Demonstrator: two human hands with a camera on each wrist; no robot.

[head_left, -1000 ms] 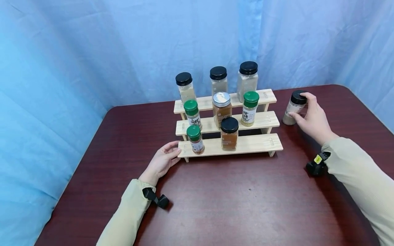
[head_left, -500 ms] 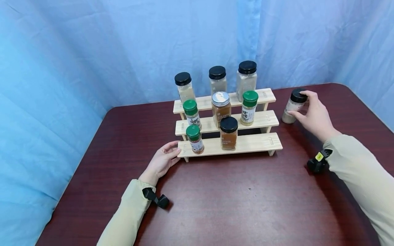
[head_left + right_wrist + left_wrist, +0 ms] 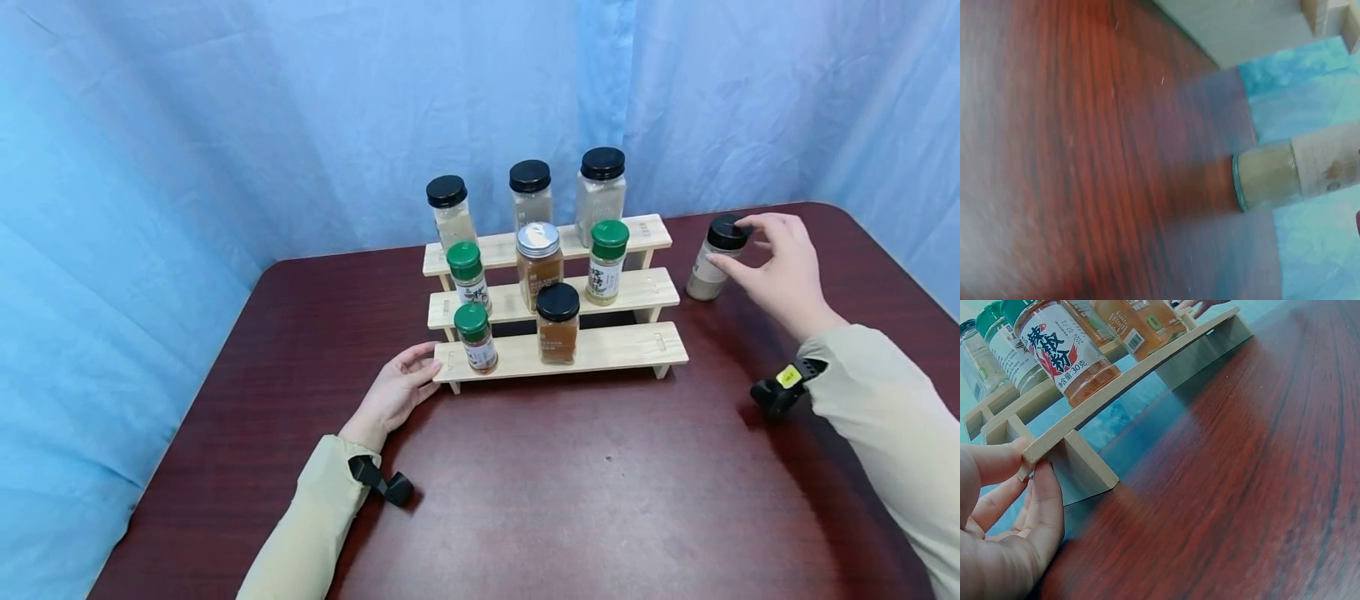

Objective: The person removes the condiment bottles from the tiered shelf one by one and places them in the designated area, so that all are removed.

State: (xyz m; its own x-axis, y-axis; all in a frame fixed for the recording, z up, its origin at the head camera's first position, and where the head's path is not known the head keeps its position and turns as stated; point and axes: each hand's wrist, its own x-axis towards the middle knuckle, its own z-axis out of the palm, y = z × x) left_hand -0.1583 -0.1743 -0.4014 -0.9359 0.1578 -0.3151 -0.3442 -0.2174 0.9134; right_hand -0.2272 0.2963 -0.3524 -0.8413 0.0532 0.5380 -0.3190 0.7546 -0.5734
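Observation:
My left hand [image 3: 390, 398] pinches the left end of the lowest step of a three-tier wooden spice rack [image 3: 622, 350]; in the left wrist view its thumb lies on top and a finger [image 3: 1044, 494] underneath. At the right, my right hand [image 3: 783, 267] holds a black-capped spice jar [image 3: 707, 273] of pale powder, its index finger at the cap and thumb against the side. The jar is upright and slightly tilted beside the rack. In the right wrist view the glass base [image 3: 1266, 178] shows close over its reflection on the table, while most of the hand is out of frame.
Black-lidded jars [image 3: 600, 200] line the top tier. A silver-lidded jar [image 3: 540, 271] stands between green-capped bottles [image 3: 606, 275] on the middle tier. The bottom one carries a green-capped chili powder bottle [image 3: 480, 350] and a black-lidded orange jar [image 3: 557, 337]. Blue curtains [image 3: 337, 125] surround the table [image 3: 525, 483].
My right hand has shifted slightly right and turned, its thumb sliding up the jar's side. The jar stays in about the same place. My left hand and the rack have not moved.

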